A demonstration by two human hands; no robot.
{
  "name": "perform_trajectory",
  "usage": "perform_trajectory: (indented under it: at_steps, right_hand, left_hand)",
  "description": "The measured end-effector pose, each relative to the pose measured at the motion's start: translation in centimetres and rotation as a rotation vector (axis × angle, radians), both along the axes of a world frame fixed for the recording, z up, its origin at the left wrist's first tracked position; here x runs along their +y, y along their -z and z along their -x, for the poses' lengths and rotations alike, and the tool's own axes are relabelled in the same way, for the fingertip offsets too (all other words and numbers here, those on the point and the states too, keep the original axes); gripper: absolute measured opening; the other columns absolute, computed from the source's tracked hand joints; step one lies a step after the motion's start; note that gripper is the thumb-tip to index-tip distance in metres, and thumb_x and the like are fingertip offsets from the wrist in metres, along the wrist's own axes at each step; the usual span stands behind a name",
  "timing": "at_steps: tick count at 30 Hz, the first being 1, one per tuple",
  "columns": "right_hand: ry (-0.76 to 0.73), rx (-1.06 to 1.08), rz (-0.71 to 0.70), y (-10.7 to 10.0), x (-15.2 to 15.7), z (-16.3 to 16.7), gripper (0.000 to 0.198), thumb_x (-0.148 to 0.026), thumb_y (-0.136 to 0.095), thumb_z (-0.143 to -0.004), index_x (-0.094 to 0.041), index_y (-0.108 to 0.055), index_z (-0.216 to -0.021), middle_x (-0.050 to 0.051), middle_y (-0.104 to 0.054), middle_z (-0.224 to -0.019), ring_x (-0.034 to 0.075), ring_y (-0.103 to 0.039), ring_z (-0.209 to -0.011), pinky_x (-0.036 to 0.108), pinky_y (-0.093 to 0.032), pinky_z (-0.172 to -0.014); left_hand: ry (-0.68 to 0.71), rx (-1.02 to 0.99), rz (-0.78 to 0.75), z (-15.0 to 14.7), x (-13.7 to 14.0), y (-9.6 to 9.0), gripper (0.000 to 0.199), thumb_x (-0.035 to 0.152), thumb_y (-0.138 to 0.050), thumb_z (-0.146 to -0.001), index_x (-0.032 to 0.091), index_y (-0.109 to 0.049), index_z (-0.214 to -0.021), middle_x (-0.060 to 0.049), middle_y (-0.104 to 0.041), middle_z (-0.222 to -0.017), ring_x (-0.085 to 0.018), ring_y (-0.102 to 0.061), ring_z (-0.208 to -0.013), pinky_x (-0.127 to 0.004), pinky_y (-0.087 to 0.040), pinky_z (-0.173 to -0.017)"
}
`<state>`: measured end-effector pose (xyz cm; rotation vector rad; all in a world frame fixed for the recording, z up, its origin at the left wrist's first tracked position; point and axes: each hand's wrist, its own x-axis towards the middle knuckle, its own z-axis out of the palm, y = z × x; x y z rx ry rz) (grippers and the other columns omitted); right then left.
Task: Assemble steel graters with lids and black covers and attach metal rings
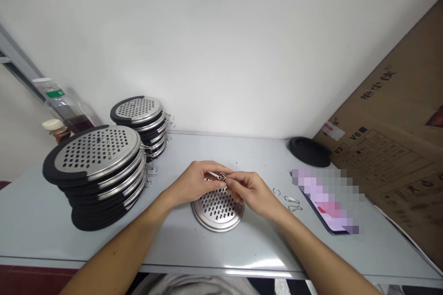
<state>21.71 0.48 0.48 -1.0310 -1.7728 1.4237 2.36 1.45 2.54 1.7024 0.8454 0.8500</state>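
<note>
Both hands meet over a round perforated metal disc (218,215) that lies on the grey table. My left hand (199,179) pinches a small metal clip (221,176) between thumb and forefinger. My right hand (249,189) closes its fingertips on the same small metal piece from the other side; its exact shape is partly hidden by the fingers. Right of my right hand lie a metal ring (276,191) and some loose carabiner clips (292,203).
At left stand a near stack (93,170) and a far stack (138,115) of black-rimmed perforated discs with rings and clips. Behind them are a bottle (74,117) and a small jar (57,130). At right are a phone (325,212), a black round piece (309,151) and a cardboard box (391,147).
</note>
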Motion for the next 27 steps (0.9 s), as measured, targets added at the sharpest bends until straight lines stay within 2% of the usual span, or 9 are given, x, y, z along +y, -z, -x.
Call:
perform_trajectory:
  at_steps: [8,16,18,22,24,27]
  right_hand:
    - [-0.023,0.026,0.01,-0.4,-0.1,0.0,0.033,-0.036,-0.05,-0.093,-0.017,-0.054,-0.067,-0.005,-0.044,-0.055,0.009,-0.038,-0.05,0.023,-0.031,-0.051]
    - [-0.07,-0.001,0.006,0.0,-0.3,-0.1,0.03,-0.036,-0.049,-0.094,-0.017,-0.055,-0.071,-0.005,-0.044,-0.057,0.009,-0.042,-0.05,0.023,-0.033,-0.049]
    - [-0.046,-0.057,-0.085,0.1,-0.2,-0.2,0.027,-0.033,-0.05,-0.094,-0.017,-0.06,-0.074,-0.003,-0.048,-0.061,0.01,-0.046,-0.054,0.023,-0.036,-0.051]
    - [0.025,-0.194,-0.462,0.6,-0.2,-0.1,0.023,-0.025,-0.049,-0.095,-0.018,-0.069,-0.085,0.002,-0.059,-0.072,0.014,-0.053,-0.066,0.026,-0.041,-0.062]
    - [0.069,-0.208,-0.613,1.1,-0.2,0.0,0.022,-0.023,-0.048,-0.096,-0.019,-0.07,-0.092,0.004,-0.062,-0.074,0.015,-0.055,-0.067,0.027,-0.042,-0.063]
    - [0.139,-0.183,-0.764,1.7,-0.5,0.2,0.02,-0.019,-0.048,-0.095,-0.02,-0.068,-0.1,0.006,-0.064,-0.076,0.015,-0.056,-0.066,0.027,-0.043,-0.06]
  left_hand:
    - [0.034,0.021,-0.009,0.8,0.3,-0.1,0.028,0.016,-0.07,-0.078,0.021,-0.075,-0.105,-0.008,-0.07,-0.109,-0.023,-0.065,-0.101,-0.031,-0.051,-0.086]
    - [0.009,0.074,-0.032,0.9,0.4,-0.2,0.016,0.017,-0.073,-0.075,0.019,-0.076,-0.091,-0.006,-0.071,-0.095,-0.02,-0.066,-0.088,-0.028,-0.051,-0.08]
    - [-0.025,0.096,-0.049,1.0,0.3,-0.2,0.015,0.019,-0.074,-0.074,0.019,-0.076,-0.09,-0.005,-0.071,-0.092,-0.02,-0.066,-0.086,-0.028,-0.051,-0.078]
    - [-0.101,0.149,-0.113,0.9,0.2,-0.2,0.015,0.024,-0.075,-0.075,0.021,-0.077,-0.09,-0.005,-0.073,-0.089,-0.02,-0.066,-0.084,-0.028,-0.05,-0.078]
    - [-0.12,0.148,-0.132,0.9,0.1,-0.3,0.015,0.025,-0.075,-0.075,0.021,-0.077,-0.089,-0.005,-0.073,-0.088,-0.02,-0.066,-0.083,-0.028,-0.05,-0.077]
    - [-0.135,0.108,-0.121,0.7,0.0,-0.5,0.014,0.025,-0.076,-0.074,0.02,-0.077,-0.088,-0.005,-0.073,-0.086,-0.019,-0.066,-0.081,-0.027,-0.051,-0.076]
